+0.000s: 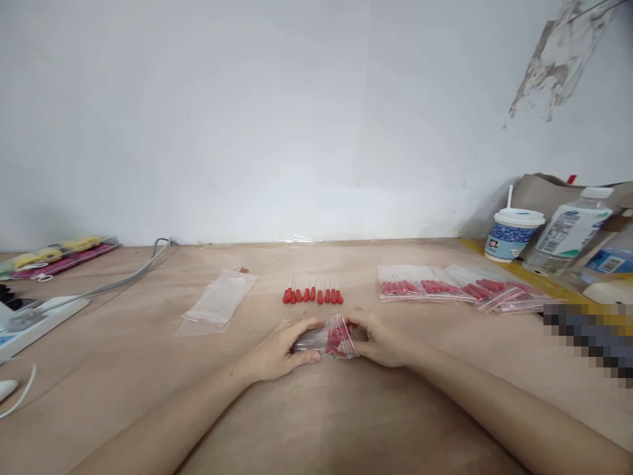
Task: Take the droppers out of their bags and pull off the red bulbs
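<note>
Between my two hands lies a clear zip bag [316,342] with several red-bulbed droppers [335,338] inside, their bulbs toward the right. My left hand [285,348] is closed around the bag's left end, thumb in front and fingers behind. At the zip end, my right hand [380,338] grips the bag's edge. Just beyond the hands, a row of loose droppers [312,294] lies on the table, red bulbs toward me and clear tubes pointing to the wall. Flat zip bags [220,300] lie in a loose stack to the left of the row.
On the right, filled bags of red-bulbed droppers [420,284] overlap in a line. Behind them stand a blue paper cup [512,236] with a straw and a plastic bottle [568,231]. A power strip [49,326] with a grey cable [121,282] and yellow-and-pink packets [64,257] lie on the left.
</note>
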A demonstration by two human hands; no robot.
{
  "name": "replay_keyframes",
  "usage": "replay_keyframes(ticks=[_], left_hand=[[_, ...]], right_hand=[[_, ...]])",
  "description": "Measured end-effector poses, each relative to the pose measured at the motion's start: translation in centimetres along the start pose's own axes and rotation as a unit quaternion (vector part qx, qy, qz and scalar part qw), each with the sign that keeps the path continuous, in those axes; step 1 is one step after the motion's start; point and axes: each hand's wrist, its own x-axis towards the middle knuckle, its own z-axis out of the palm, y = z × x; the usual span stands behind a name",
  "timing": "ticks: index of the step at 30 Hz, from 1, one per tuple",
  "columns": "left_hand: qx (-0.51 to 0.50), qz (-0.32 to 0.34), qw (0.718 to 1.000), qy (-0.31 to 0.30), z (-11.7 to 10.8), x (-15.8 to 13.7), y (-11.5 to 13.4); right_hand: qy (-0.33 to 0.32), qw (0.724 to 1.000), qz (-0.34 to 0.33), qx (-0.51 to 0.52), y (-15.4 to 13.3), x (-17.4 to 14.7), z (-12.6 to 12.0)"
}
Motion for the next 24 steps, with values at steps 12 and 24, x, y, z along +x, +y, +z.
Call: replay_keyframes(ticks=[12,24], left_hand=[[0.022,-0.027,0.999,-0.007,-0.3,-0.1,0.3],[-0.027,-0.133,0.935,0.329,-0.5,2.1,-4.2]], right_hand=[[0.057,0.956,0.159,0.241,2.4,0.3,-4.7],[0.329,0.943,0.0,0.046,2.2,2.9,-7.4]])
